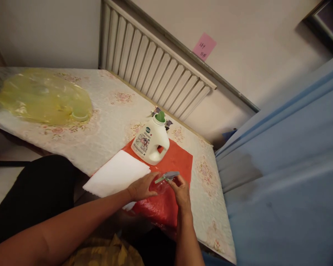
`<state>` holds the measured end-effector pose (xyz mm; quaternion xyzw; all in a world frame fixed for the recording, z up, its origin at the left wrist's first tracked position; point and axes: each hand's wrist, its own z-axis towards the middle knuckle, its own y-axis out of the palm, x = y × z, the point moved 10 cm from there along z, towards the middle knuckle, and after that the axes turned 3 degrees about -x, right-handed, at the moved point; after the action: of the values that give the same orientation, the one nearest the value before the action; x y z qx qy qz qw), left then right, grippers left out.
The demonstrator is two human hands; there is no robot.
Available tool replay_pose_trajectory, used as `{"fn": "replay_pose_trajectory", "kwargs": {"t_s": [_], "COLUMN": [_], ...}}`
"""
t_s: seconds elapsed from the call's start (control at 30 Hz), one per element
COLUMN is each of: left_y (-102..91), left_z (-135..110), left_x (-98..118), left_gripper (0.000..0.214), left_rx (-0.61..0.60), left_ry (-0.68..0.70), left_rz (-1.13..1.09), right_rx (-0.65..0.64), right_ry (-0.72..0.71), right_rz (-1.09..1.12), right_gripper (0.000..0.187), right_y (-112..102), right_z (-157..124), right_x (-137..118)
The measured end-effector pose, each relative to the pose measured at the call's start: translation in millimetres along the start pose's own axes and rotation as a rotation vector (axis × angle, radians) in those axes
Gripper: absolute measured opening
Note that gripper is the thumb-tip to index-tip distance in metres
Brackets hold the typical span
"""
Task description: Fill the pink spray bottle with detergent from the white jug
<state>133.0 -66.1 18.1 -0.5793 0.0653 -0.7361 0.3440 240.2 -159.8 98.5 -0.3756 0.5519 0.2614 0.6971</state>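
Note:
On a red plastic sheet (pixel 179 159), a small clear bottle (pixel 162 187) with a grey-and-green top (pixel 170 176), shaped like a spray head, is between my hands. My left hand (pixel 144 187) curves around the bottle's left side, its fingers partly hidden. With bent fingers, my right hand (pixel 182 191) pinches the grey part of the top from the right. Just behind stands a cream detergent jug (pixel 151 142) with a picture label and a handle, its neck uncapped to show a green spout. White paper (pixel 116 173) lies under my left wrist, over the sheet's edge.
A flowered tablecloth (pixel 105 111) covers the table. At the left lies a yellow plastic bag (pixel 44 98) with something round inside. Small dark items sit behind the jug. A radiator (pixel 155 62) lines the wall, and a blue curtain (pixel 280 166) hangs along the right side.

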Motion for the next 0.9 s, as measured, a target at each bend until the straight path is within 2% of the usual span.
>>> {"fn": "replay_pose_trajectory", "kwargs": {"t_s": [0.5, 0.67, 0.9], "left_y": [0.7, -2.6, -7.2], "left_z": [0, 1, 2], "left_x": [-2, 6, 15], "left_gripper": [0.087, 0.086, 0.088], "left_rx": [-0.003, -0.006, 0.002], "left_ry": [0.006, 0.032, 0.065], "left_rz": [0.043, 0.022, -0.017], "right_rx": [0.036, 0.095, 0.168], "right_ry": [-0.002, -0.039, -0.057], "right_rz": [-0.017, 0.026, -0.062], "right_gripper": [0.031, 0.035, 0.039], "right_y": [-1, -4, -9], "right_z": [-1, -1, 1], "right_x": [7, 12, 9]}}
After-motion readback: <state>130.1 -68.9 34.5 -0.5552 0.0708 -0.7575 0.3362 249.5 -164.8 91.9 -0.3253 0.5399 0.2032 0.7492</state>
